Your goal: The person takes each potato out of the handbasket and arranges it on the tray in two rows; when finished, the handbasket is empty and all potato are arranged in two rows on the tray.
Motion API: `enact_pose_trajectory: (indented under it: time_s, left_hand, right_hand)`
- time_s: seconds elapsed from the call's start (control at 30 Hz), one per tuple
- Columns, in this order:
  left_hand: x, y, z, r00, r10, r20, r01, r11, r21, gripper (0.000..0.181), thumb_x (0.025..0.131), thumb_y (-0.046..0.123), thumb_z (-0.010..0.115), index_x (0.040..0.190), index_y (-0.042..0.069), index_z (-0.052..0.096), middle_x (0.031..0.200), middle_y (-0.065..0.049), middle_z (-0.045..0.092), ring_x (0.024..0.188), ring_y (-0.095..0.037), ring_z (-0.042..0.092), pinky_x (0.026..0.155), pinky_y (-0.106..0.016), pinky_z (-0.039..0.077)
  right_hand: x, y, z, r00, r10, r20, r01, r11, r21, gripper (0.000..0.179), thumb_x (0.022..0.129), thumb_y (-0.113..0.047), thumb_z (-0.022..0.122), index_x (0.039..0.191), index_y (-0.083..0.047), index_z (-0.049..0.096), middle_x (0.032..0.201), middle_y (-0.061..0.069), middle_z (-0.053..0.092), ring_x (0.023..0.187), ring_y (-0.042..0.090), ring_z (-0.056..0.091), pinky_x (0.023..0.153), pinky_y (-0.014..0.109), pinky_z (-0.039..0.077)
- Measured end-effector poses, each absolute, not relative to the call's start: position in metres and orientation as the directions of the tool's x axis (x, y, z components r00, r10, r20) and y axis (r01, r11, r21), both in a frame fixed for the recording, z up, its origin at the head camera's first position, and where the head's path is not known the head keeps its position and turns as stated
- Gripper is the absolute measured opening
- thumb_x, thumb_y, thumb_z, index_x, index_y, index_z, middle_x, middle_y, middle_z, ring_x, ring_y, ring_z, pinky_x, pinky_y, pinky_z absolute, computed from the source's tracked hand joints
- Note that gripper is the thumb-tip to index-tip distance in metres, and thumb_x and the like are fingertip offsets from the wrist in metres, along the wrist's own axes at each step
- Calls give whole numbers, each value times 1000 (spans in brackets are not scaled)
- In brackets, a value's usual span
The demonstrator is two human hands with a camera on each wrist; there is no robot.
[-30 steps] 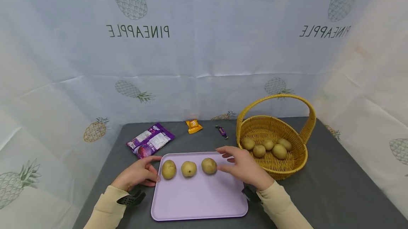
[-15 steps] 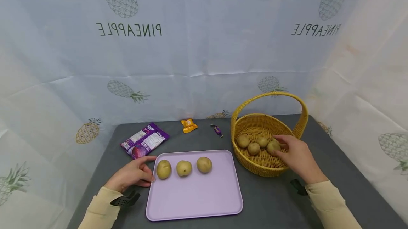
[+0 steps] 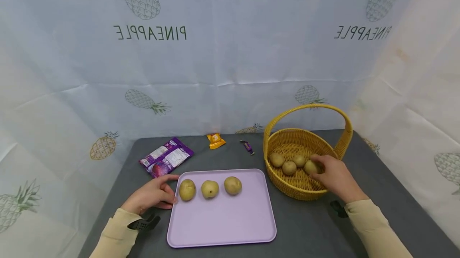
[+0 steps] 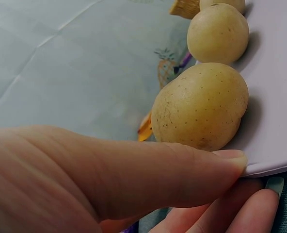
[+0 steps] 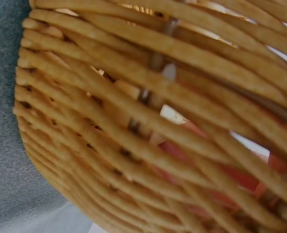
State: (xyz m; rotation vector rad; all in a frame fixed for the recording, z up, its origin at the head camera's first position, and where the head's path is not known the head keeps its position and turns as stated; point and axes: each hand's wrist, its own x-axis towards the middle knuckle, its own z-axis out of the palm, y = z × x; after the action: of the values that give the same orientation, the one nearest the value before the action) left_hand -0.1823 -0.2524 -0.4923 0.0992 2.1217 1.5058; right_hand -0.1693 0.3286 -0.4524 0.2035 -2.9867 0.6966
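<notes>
On the lilac tray (image 3: 221,218), three potatoes, the leftmost (image 3: 187,189), the middle one (image 3: 210,189) and the right one (image 3: 232,185), lie in a row along the far side. My left hand (image 3: 152,194) holds the tray's left edge, its thumb (image 4: 182,170) on the rim beside the nearest potato (image 4: 201,107) in the left wrist view. My right hand (image 3: 336,176) reaches inside the yellow wicker basket (image 3: 292,191), thumb and fingers around a potato (image 3: 310,167). Through the right wrist camera, the basket's weave (image 5: 85,121) covers most of that hand.
Several more potatoes, such as one at the left (image 3: 277,160), lie in the basket under its tall arched handle (image 3: 305,106). Behind the tray are a purple snack packet (image 3: 167,156), an orange-wrapped sweet (image 3: 215,141) and a small purple-wrapped sweet (image 3: 247,147). A pineapple-print cloth (image 3: 215,62) hangs behind the table.
My right hand has moved right, from beside the tray's right potato into the basket, and closed around a potato there. My left hand has stayed at the tray's edge.
</notes>
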Motion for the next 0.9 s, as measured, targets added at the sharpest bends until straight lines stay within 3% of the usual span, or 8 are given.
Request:
enact_pose_trajectory:
  time_s: [0.43,0.9]
  left_hand:
    - [-184,-251,-492,-859,341,-381,-236,396,887,87,89,2,81,163,-3,35,94,-12,69,82,-22,73,75,-41,69]
    - [-181,-253,-493,-861,338,-379,-236,395,888,86,89,2,81,162,-5,35,95,-12,69,85,-22,73,77,-43,69]
  right_hand:
    - [-172,330,-452,-991,-112,74,-133,900,-414,46,89,-13,86,131,1,73,123,26,75,108,45,71,86,59,60]
    - [-174,329,-452,-991,-128,23,-126,899,-419,44,91,-13,84,131,0,74,126,27,75,109,45,71,86,56,61]
